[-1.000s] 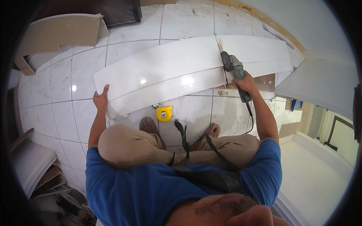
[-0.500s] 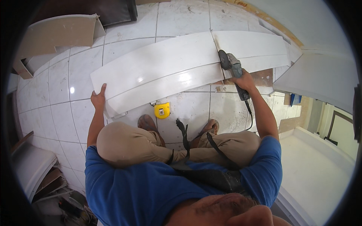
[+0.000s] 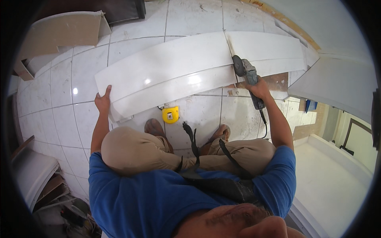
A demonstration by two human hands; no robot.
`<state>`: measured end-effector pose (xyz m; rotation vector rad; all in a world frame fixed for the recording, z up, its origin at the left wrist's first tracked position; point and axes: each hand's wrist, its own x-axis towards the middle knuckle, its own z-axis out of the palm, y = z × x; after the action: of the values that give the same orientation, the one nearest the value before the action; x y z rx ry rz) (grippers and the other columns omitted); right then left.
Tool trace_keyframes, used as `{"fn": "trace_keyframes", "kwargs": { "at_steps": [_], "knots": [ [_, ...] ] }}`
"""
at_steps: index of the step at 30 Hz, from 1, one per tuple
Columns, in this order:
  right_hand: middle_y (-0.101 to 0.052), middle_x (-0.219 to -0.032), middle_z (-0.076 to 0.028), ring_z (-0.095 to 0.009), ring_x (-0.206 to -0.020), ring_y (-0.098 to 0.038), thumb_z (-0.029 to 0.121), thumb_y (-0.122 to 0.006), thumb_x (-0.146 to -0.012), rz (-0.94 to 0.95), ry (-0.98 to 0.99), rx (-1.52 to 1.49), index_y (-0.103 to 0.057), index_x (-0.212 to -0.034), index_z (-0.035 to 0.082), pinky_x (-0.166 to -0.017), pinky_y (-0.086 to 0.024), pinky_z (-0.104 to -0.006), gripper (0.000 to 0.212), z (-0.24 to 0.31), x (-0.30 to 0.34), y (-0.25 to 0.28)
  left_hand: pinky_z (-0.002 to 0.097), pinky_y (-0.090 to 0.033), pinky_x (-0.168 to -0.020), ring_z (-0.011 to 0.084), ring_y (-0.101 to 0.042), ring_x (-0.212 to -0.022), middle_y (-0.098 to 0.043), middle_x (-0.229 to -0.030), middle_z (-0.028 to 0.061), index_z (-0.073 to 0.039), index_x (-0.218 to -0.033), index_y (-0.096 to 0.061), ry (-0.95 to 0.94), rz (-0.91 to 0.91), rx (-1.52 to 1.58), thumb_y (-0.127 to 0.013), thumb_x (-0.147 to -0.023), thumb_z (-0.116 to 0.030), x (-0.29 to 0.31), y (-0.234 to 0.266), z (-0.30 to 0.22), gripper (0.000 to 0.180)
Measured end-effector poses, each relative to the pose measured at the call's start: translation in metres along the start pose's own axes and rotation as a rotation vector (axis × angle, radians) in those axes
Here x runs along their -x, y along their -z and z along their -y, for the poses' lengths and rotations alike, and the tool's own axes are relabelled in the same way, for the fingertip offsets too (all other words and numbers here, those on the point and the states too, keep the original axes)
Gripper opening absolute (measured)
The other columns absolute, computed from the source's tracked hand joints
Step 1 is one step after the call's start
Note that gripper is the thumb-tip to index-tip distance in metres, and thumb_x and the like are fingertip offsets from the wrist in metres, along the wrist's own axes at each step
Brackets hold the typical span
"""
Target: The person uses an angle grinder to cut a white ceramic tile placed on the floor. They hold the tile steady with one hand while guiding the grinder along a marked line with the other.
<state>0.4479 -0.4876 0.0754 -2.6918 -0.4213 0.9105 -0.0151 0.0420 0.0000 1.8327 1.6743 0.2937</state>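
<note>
A long white panel lies across the floor in front of me, with a lengthwise seam. A dark line crosses it right of the middle, with brownish marks beside its far part. My right hand is closed round the body of a grey angle grinder. The grinder's dark disc is at this line, toward the panel's near edge; whether it touches is hard to tell. At the panel's left end my left hand grips the edge, its thumb up and its other fingers partly hidden.
A yellow tape measure lies on the tiles between the panel and my feet. The grinder's cord trails past my right knee. Brown board pieces stand at the far left, a white tray-like panel at the right.
The grinder has moved slightly toward me and to the right along the dark line, with my right hand on it. My left hand keeps its hold on the panel's end.
</note>
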Motion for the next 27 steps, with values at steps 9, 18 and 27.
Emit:
{"fn": "trace_keyframes", "kwargs": {
  "at_steps": [9,18,27],
  "knots": [
    [-0.070,-0.111,-0.029,-0.039,-0.105,-0.069,0.029,-0.082,-0.067,0.022,0.055,-0.035,-0.060,-0.123,-0.011,-0.092,-0.054,-0.0414,0.072,-0.022,0.007,-0.011,0.0385,-0.052,-0.093,0.0314,-0.069,-0.101,-0.072,-0.107,0.0224,0.012,-0.112,-0.067,-0.009,-0.020,-0.001,-0.086,-0.074,-0.057,-0.005,-0.005,0.006,0.081],
    [-0.072,-0.105,-0.023,-0.032,-0.097,-0.071,0.027,-0.084,-0.068,-0.005,0.010,-0.172,-0.062,-0.122,-0.009,-0.087,-0.055,-0.0392,0.068,-0.036,0.012,-0.012,0.0397,-0.050,-0.097,0.0330,-0.067,-0.105,-0.071,-0.111,0.0250,0.015,-0.115,-0.064,-0.001,-0.016,-0.041,-0.084,-0.073,-0.061,-0.002,-0.006,0.000,0.089],
    [-0.072,-0.097,-0.011,-0.017,-0.081,-0.067,0.013,-0.080,-0.076,-0.023,-0.038,-0.536,-0.065,-0.112,-0.005,-0.075,-0.054,-0.0321,0.043,-0.004,0.040,0.020,0.0393,-0.045,-0.105,0.0372,-0.062,-0.116,-0.065,-0.120,0.0315,0.026,-0.124,-0.053,0.018,-0.007,0.016,-0.084,-0.073,-0.061,-0.007,-0.007,0.005,0.105]
  ]
}}
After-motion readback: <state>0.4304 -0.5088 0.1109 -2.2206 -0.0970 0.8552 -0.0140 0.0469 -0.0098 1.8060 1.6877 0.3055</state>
